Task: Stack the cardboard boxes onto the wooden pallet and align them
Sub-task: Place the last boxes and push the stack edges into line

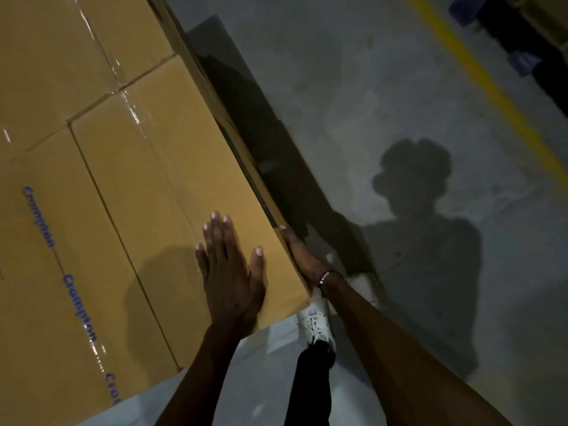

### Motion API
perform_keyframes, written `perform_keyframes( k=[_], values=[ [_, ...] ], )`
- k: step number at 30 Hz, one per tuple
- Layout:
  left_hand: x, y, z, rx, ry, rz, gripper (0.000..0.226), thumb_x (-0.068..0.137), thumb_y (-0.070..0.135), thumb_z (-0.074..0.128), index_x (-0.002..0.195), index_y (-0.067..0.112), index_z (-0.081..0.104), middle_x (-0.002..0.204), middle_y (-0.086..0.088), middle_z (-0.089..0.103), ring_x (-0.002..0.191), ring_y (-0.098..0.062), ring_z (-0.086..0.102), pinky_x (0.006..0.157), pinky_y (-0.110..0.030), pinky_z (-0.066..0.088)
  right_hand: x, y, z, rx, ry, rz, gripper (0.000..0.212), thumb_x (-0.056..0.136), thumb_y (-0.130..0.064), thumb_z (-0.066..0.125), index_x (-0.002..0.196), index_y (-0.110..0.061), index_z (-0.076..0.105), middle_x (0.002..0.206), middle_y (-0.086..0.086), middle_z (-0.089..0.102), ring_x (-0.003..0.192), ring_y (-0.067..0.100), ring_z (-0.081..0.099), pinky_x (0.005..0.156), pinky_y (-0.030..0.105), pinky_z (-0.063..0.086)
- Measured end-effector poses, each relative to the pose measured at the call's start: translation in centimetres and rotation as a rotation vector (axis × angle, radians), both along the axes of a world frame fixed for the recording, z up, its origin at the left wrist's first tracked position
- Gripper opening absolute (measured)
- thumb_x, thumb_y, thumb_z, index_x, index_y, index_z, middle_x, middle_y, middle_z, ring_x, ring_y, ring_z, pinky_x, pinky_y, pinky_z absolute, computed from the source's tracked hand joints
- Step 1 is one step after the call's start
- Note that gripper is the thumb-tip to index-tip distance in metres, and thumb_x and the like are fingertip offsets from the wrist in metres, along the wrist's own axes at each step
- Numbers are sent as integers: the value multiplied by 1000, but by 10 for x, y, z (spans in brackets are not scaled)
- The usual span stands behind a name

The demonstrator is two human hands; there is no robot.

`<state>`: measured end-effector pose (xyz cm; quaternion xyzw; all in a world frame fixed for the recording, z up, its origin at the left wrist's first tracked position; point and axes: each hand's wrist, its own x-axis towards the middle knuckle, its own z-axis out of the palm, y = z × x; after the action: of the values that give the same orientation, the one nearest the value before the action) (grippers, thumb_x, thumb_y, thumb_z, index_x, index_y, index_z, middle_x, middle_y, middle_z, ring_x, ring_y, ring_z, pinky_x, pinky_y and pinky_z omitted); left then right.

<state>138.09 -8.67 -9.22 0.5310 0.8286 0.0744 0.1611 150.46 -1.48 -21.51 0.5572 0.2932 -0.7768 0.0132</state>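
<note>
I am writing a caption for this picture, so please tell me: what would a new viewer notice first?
First, the tan cardboard boxes with blue lettering filling the left side, packed edge to edge. Next, the left hand lying flat on the nearest box top, while the right hand presses its side edge. On the grey concrete floor at right lies the person's dark shadow.

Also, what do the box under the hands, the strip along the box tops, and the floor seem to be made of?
Box: matte tan cardboard, by its dull brown face and folded edges.
Strip: probably clear plastic tape; it glints along the seam.
Floor: likely smooth grey concrete with a painted yellow line; dim light leaves this uncertain.
</note>
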Motion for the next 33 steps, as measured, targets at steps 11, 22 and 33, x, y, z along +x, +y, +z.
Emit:
perform_keyframes(
  k=[11, 22, 33],
  values=[
    [3, 0, -9, 3, 37, 72, 80, 104, 56, 30, 168, 17, 1, 176, 1, -7, 162, -18, -9, 130, -55, 4, -9, 24, -6, -21, 2, -37, 106, 79, -94, 42, 160, -26, 38, 146, 11, 58, 127, 31, 59, 118, 52, 37],
    [1, -1, -7, 9, 42, 100, 83, 102, 59, 29, 168, 18, 2, 176, 3, -6, 162, -18, -7, 130, -57, 7, -9, 24, -12, 19, -16, 55, 112, 76, -98, 33, 163, -28, 34, 148, 11, 57, 126, 30, 58, 115, 50, 38],
    [-5, -5, -15, 16, 31, 66, 82, 103, 56, 35, 168, 16, 2, 176, 0, -5, 162, -22, -6, 130, -55, 5, -14, 22, -17, 9, -59, 67, 100, 89, -90, 32, 162, -22, 37, 147, 16, 59, 127, 33, 60, 117, 49, 38]
  ],
)
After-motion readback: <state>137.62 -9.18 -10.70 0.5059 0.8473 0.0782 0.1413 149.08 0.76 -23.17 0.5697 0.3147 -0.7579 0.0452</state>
